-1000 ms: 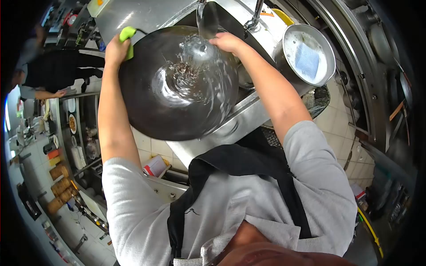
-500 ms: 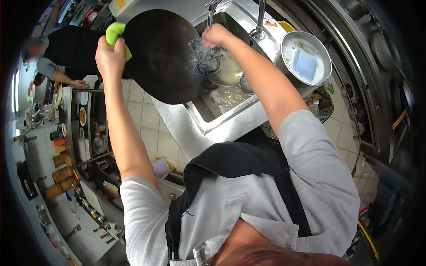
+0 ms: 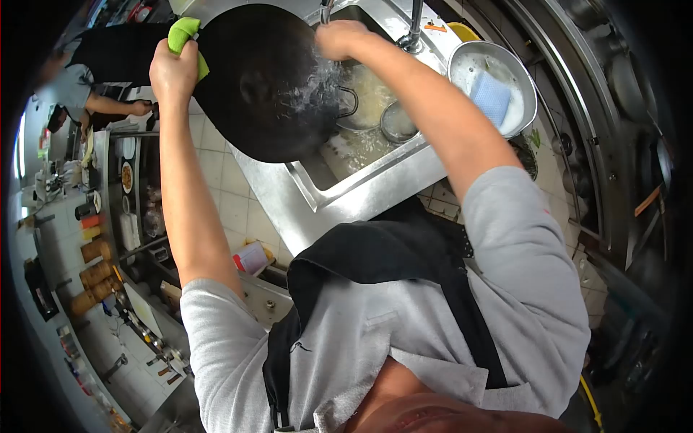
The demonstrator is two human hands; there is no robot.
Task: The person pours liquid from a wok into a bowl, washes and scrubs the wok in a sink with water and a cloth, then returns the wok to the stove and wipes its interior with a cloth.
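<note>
My left hand [image 3: 173, 72] is closed on a bright green cloth [image 3: 184, 32] at the left rim of a large black wok [image 3: 245, 108]. The wok is tilted over the left side of the sink, its loop handle [image 3: 351, 102] on the right. At the wok's right edge, my right hand [image 3: 339, 40] is closed around the lower end of the faucet spout [image 3: 325, 11]. Water [image 3: 317, 86] splashes from there onto the wok's inner surface. My fingertips are partly hidden.
Inside the metal sink [image 3: 317, 198] are cloudy water and a round strainer-like piece [image 3: 397, 123]. A metal pot [image 3: 530, 108] with suds and a blue cloth [image 3: 491, 99] stands at right. Another person [image 3: 108, 105] is at upper left, near shelving [image 3: 130, 238].
My right hand has moved left and slightly up, and the splash now lands further inside the wok. The wok and my left hand have shifted slightly left and up in view.
</note>
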